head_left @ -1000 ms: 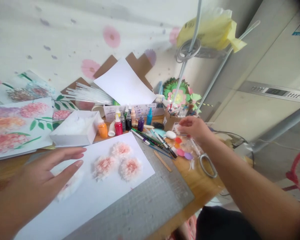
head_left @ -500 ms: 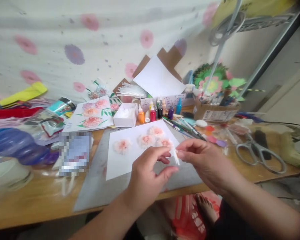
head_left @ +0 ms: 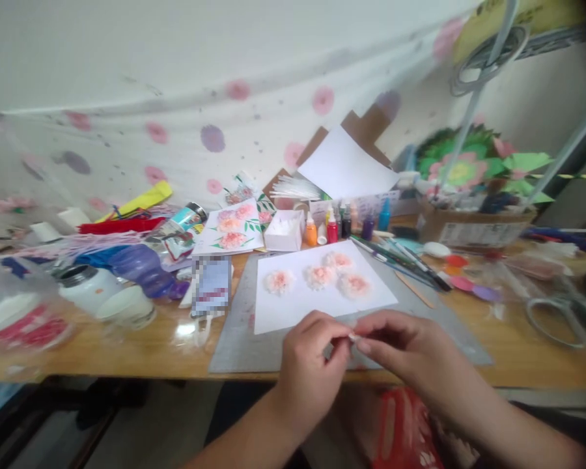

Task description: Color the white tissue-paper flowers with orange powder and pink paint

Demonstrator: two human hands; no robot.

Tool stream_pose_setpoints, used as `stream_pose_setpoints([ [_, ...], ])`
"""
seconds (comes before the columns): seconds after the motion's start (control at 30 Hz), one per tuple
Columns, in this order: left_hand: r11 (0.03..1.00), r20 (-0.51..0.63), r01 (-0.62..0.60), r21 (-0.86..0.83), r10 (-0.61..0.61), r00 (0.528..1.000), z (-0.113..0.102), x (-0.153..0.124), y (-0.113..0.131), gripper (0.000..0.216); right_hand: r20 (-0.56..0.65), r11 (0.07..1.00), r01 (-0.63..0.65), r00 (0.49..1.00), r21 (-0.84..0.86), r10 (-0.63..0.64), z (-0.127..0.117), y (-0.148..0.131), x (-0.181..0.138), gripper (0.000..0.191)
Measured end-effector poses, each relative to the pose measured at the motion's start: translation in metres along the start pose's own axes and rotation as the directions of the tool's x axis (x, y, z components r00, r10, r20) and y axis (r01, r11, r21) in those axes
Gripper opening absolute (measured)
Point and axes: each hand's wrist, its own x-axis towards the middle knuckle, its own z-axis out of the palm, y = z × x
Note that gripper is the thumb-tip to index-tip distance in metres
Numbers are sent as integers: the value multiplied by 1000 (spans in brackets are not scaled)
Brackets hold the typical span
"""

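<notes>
The left hand (head_left: 310, 371) and right hand (head_left: 410, 355) are pinching a tiny pale piece (head_left: 352, 337) between closed fingertips; steady, light pressure seems wisest

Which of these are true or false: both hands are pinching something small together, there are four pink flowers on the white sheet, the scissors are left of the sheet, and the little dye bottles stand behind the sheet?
1. The left hand and the right hand meet at the fingertips over the near table edge. True; whatever they pinch is too small and blurred to name.
2. Four pink flowers lie on the white sheet. True.
3. The scissors lie left of the sheet. False; they lie far to its right.
4. The dye bottles stand behind the sheet. True.
5. The white box sits on the grey mat. False; it sits beyond the mat, beside the bottles.
</notes>
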Motion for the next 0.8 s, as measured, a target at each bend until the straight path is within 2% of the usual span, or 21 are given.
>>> stream_pose_setpoints([
  [0.07, 993, 36, 114, -38, -112, 993, 2, -5, 0, 18, -39, 974, 159, 985, -161, -167, 0, 7, 1, 5],
  [0.1, 973, 78, 217, -83, -211, 974, 3, -7, 1, 15, -39, 950, 231, 969, -211, -245, -1, 10, 1, 5],
  [0.13, 920, 136, 359, -157, -340, 931, 3, -10, 1, 10, -21, 922, 305, 948, -241, -319, -2, 12, 2, 8],
  [0.17, 822, 211, 506, -262, -463, 861, 4, -12, 1, 7, 7, 890, 377, 922, -256, -388, -3, 13, 2, 10],
  [0.23, 507, 387, 713, -484, -607, 695, 7, -16, 1, 14, 75, 822, 503, 861, -265, -503, -5, 13, 2, 20],
  [0.27, 335, 460, 747, -574, -622, 633, 9, -18, 1, 21, 103, 788, 552, 831, -272, -546, -6, 11, 2, 27],
  [0.3, 186, 514, 743, -643, -615, 598, 11, -20, 0, 28, 123, 756, 591, 804, -281, -582, -7, 9, 1, 35],
  [0.33, 69, 543, 718, -693, -605, 582, 14, -21, -1, 33, 138, 728, 622, 779, -288, -612, -7, 6, 0, 44],
  [0.4, -89, 577, 658, -747, -578, 577, 20, -24, -3, 38, 174, 686, 672, 738, -278, -652, -6, 2, -2, 57],
  [0.5, -231, 629, 616, -753, -525, 573, 28, -25, -4, 39, 209, 678, 695, 718, -238, -664, -5, -1, -4, 65],
  [0.6, -256, 638, 609, -751, -520, 568, 29, -23, -4, 37, 229, 688, 680, 733, -255, -640, -5, -1, -1, 67],
  [0.8, -256, 581, 540, -802, -545, 604, 23, -16, 1, 27, 233, 685, 685, 728, -246, -645, -5, 0, 4, 67],
])
